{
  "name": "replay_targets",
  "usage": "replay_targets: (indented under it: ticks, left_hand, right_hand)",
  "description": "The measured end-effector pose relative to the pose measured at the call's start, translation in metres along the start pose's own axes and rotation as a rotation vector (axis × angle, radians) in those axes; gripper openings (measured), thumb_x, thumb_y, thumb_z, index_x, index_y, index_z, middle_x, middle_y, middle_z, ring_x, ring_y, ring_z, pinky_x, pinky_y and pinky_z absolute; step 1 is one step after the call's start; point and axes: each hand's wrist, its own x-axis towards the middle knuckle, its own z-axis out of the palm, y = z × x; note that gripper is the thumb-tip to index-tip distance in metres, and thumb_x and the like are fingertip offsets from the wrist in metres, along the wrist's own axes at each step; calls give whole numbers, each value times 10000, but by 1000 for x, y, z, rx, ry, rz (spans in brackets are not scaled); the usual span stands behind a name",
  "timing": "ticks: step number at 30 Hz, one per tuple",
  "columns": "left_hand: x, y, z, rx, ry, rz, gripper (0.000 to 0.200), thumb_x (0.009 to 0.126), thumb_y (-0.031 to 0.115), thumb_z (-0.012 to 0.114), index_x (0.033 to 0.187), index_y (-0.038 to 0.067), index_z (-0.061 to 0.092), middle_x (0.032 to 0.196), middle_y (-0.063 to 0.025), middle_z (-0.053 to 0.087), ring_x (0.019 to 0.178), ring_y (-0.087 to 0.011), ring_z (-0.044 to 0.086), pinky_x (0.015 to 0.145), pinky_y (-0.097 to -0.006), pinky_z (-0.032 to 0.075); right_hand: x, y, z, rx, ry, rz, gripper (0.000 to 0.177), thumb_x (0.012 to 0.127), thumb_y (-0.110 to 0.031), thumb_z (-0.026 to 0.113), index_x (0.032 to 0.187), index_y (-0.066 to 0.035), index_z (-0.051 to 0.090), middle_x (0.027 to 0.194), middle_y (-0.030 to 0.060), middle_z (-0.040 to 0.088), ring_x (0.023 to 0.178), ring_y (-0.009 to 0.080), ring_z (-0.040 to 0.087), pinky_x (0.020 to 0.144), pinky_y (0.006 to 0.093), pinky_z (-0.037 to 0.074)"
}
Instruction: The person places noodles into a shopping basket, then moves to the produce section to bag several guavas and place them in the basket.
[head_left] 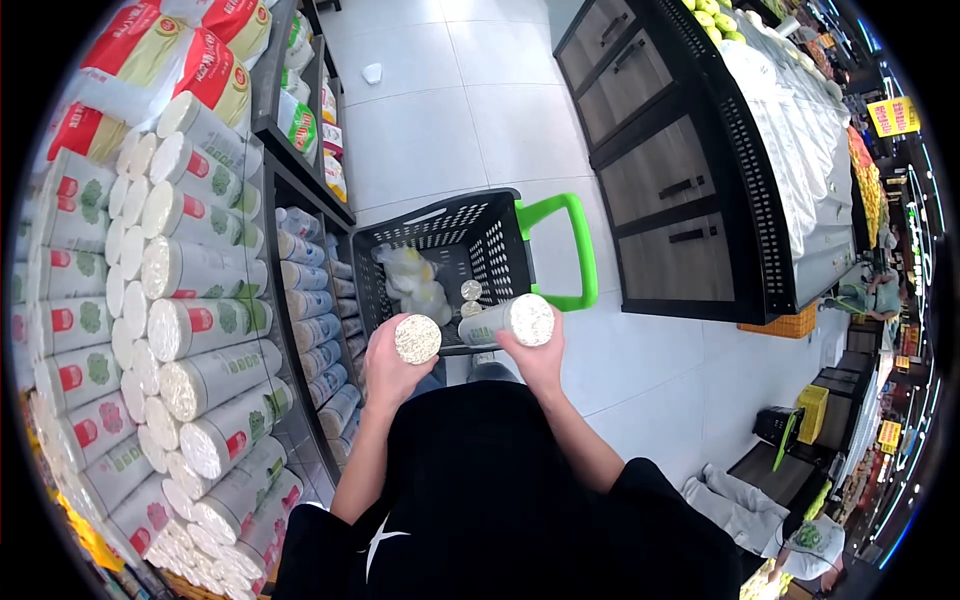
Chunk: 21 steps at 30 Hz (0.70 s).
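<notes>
Flr (pixel 420 140): pale sq. tiles w/ thin grout lines, glossy
L shelving (pixel 310 185): dk., multi-tier
R stand (pixel 735 150): blk. frame, wood-grain drs. (pixel 655 150) w/ blk. handles (pixel 682 187)
Signs (pixel 893 116): yel., far R
Lights (pixel 868 37): bluish-wht. strips, R edge

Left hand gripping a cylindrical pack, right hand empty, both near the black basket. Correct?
Not quite: the head view shows the right hand holding a cylindrical pack too. The left hand does grip its pack, and both are near the black basket.
</notes>
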Motion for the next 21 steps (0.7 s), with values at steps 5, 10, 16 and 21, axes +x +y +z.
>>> replay_targets:
  ticks: [5, 10, 16, 21]
  left_hand:
    - [28, -36, -2, 120, -90, -38, 715, 598, 126, 862, 1246, 72, 563, 1145, -135, 647, 1071, -356, 608, 930, -441, 492]
    - [50, -52, 7, 101, -1, -96, 668, 630, 121, 832, 1232, 56, 549, 1174, -159, 615, 1118, -361, 590, 920, -442, 488]
    - [63, -76, 41, 109, 68, -199, 662, 627, 107, 806, 1228, 62, 532, 1131, -166, 578, 1059, -381, 585, 922, -451, 489]
    - [83, -98, 97, 159, 56, -394, 660, 634, 121, 795, 1236, 81, 528, 1130, -165, 570, 1044, -387, 593, 884, -457, 508]
  right_hand:
    - [0, -2, 15, -499, -28, -33, 704, 643, -178, 894, 1216, 31, 542, 1182, 155, 598, 1096, 252, 603, 952, 367, 487]
    - [22, 8, 23, -485, -34, -61, 713, 640, -149, 870, 1248, 6, 533, 1175, 167, 590, 1097, 299, 594, 955, 400, 479]
    - [75, 30, 33, -581, -179, -51, 703, 630, -108, 841, 1251, -18, 524, 1161, 178, 587, 1106, 347, 579, 961, 415, 471]
    - [141, 79, 57, -815, -351, -77, 703, 618, -130, 851, 1227, -48, 509, 1093, 163, 599, 1059, 372, 571, 925, 455, 470]
